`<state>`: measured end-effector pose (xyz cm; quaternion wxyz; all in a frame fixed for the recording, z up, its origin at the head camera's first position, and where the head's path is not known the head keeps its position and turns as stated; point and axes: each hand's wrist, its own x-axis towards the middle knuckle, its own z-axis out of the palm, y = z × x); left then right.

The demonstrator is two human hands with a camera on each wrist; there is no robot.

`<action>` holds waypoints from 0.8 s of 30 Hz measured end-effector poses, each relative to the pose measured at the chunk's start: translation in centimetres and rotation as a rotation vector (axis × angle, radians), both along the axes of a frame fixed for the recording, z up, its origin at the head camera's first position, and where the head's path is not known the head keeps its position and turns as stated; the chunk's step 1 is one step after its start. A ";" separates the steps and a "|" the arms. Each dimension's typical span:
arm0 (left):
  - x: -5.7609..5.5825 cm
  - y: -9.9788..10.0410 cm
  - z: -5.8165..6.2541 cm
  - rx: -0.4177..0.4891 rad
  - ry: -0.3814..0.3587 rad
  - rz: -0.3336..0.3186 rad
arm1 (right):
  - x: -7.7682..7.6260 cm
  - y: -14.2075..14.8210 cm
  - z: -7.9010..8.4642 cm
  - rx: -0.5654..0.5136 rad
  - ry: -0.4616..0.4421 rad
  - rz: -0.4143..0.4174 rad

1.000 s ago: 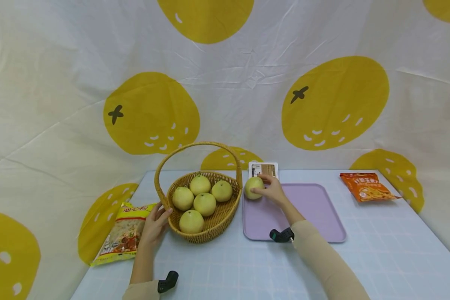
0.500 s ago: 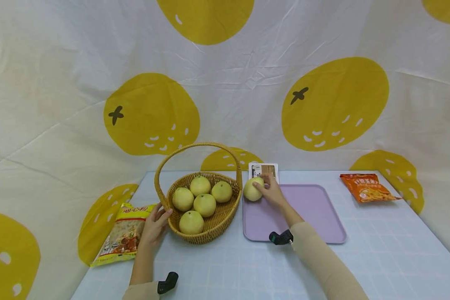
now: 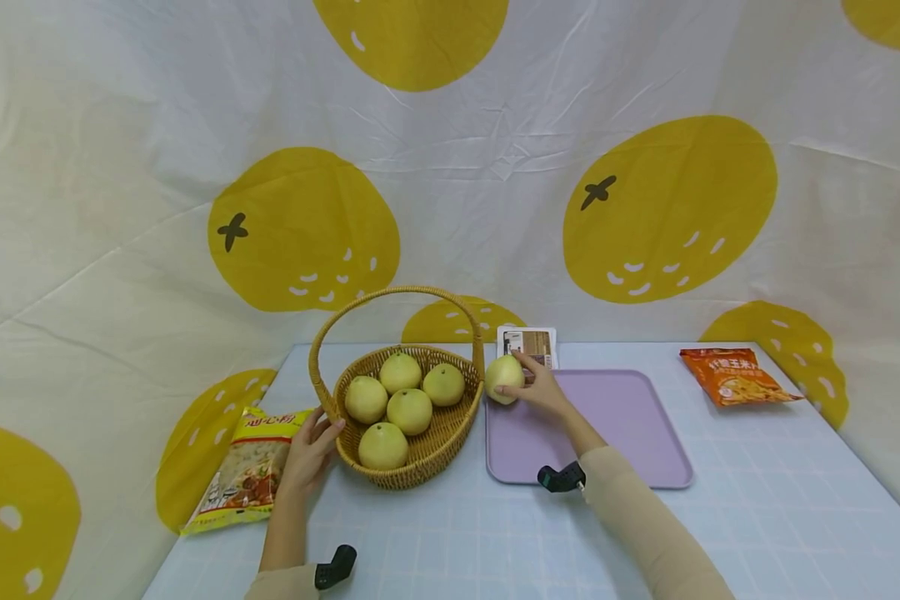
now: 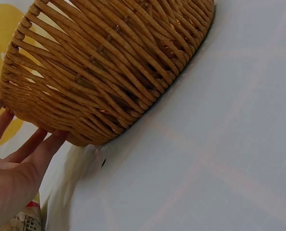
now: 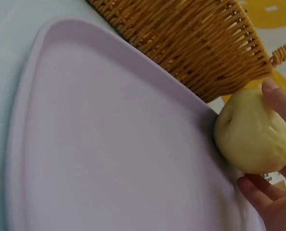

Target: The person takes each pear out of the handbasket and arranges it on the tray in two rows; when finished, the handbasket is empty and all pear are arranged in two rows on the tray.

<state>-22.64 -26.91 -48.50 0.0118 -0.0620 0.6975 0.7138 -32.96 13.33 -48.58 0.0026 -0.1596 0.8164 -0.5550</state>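
Note:
My right hand holds a round pale yellow-green fruit, like a small pomelo, between thumb and fingers. It is over the far left corner of the lilac tray, close beside the basket. In the right wrist view, the pomelo shows a dark dimple and overlaps the tray rim. A woven wicker basket with a tall hoop handle stands left of the tray. Several similar pomelos lie in it. My left hand rests its fingertips on the basket's left outer side, seen also in the left wrist view.
A yellow food bag lies at the left table edge, partly behind the left hand. Behind the tray is a white printed packet. An orange snack bag lies at the back right. A fruit-print cloth hangs behind the table.
The right hand and its pomelo have shifted slightly left, toward the basket, and the fingers have changed position on the fruit. The left hand and basket have stayed put.

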 end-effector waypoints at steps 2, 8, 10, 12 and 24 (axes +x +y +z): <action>0.0 0.0 0.0 0.000 0.002 -0.001 | -0.1 -0.1 -0.2 -0.003 0.004 0.008; -0.1 -0.1 -0.1 -0.003 0.006 -0.003 | -0.5 -0.4 -0.5 0.054 0.063 -0.010; -0.1 -0.1 -0.1 -0.004 0.005 -0.004 | -0.6 -0.4 -0.6 0.051 0.056 -0.020; -0.1 -0.1 -0.1 -0.007 0.003 -0.005 | -0.6 -0.4 -0.6 0.029 0.049 -0.017; -0.1 -0.1 0.0 -0.017 -0.001 -0.006 | -0.5 -0.4 -0.5 0.037 0.064 0.008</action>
